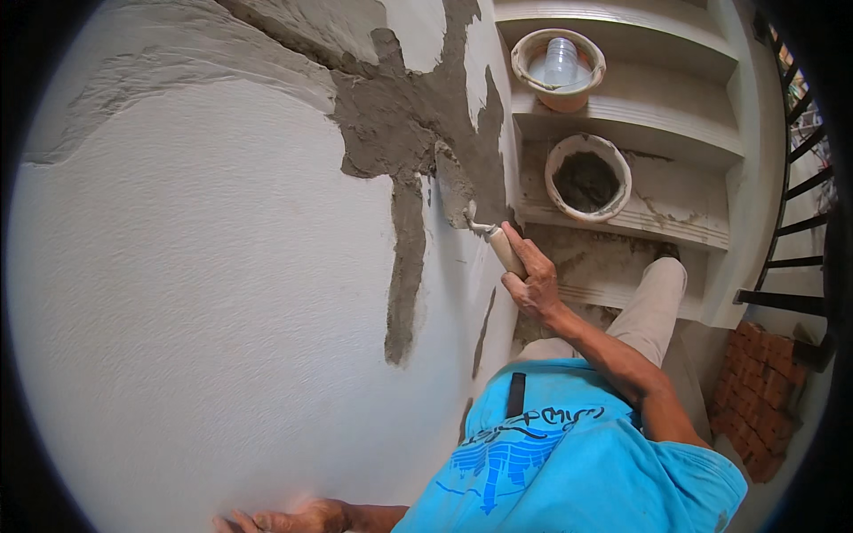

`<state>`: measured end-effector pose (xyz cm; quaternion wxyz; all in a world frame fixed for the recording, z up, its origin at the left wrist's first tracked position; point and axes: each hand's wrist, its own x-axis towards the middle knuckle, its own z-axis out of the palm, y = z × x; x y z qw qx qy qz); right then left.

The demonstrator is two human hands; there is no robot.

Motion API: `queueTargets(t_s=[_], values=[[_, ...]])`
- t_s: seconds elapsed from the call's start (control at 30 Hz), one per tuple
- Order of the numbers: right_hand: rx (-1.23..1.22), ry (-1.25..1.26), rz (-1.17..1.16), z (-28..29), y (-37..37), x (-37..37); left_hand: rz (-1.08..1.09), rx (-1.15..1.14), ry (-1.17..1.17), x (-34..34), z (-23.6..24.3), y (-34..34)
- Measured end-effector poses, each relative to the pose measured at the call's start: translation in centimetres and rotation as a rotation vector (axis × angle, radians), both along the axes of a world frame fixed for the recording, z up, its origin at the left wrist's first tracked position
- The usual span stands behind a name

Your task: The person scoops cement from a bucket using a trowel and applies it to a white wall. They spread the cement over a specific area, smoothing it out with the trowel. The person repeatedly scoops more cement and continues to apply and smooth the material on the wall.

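My right hand is wrapped round the pale handle of a trowel. The trowel's blade, smeared with mortar, lies against the wall at the edge of a patch of wet grey mortar. From that patch a strip of mortar runs down the white wall. At the lower edge my left hand rests by the wall, fingers stretched out and holding nothing; part of it is cut off by the frame.
A bucket of grey mortar stands on a stair step to the right. One step higher is a bucket with a clear plastic container in it. A black railing and stacked red bricks are at the far right.
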<state>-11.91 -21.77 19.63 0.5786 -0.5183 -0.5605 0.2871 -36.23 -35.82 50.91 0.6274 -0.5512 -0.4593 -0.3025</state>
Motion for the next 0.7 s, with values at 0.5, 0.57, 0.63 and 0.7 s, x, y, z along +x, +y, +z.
queueTargets(t_s=[0.5, 0.57, 0.63, 0.7], values=[[-0.070, 0.025, -0.016, -1.4, 1.2, -1.1, 0.030, -0.016, -0.014, 0.6, 0.2, 0.0], [-0.098, 0.035, -0.033, -1.9, 0.7, -0.8, 0.030, -0.013, -0.018, 0.6, 0.1, 0.0], [-0.072, 0.048, -0.016, -1.5, 0.8, -0.8, 0.035, -0.011, -0.021, 0.6, 0.0, -0.1], [-0.058, 0.051, -0.010, -0.4, 1.1, -0.7, 0.035, -0.007, -0.028, 0.5, -0.1, 0.0]])
